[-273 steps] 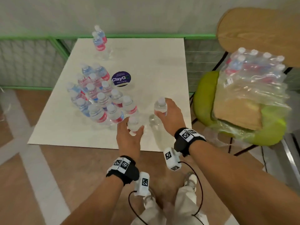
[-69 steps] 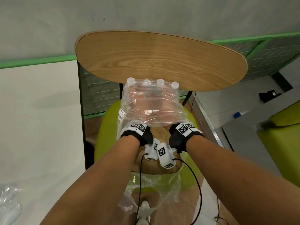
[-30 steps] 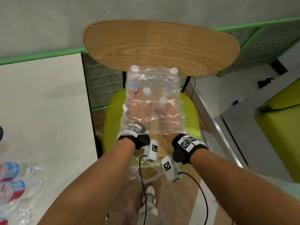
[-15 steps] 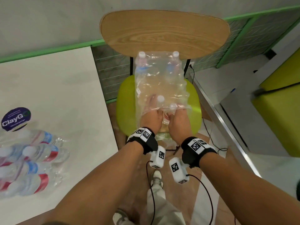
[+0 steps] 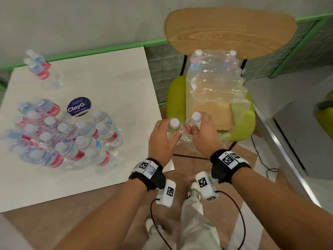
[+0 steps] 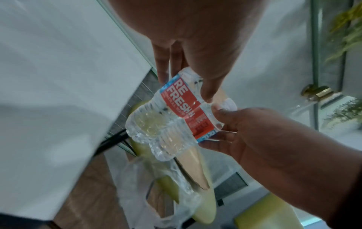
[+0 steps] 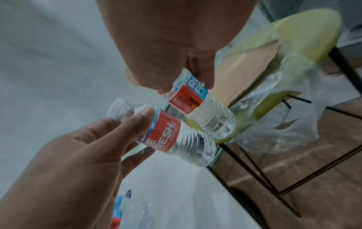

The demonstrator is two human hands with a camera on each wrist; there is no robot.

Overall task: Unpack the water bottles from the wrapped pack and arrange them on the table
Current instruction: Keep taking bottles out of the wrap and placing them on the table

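Note:
My left hand [image 5: 170,135] grips one clear water bottle [image 5: 173,126] with a white cap, and my right hand [image 5: 195,130] grips a second bottle [image 5: 193,121]. Both are held upright, side by side, in the air between the white table [image 5: 115,83] and the chair. The left wrist view shows my left hand's bottle [image 6: 176,97] with its red and blue label. In the right wrist view my right hand's bottle [image 7: 192,99] shows the same label. The torn clear wrap [image 5: 214,83] lies on the chair with two bottle caps showing at its far end.
Several bottles [image 5: 63,136] stand clustered on the table's left, and two more [image 5: 37,67] at its far corner. A round dark sticker [image 5: 78,106] lies beside the cluster. The chair has a green seat [image 5: 175,98] and wooden back [image 5: 230,31]. The table's right half is bare.
Both hands came out of the wrap on the chair, each with a bottle, and moved back and left toward the table's corner. My view swung left, showing the table.

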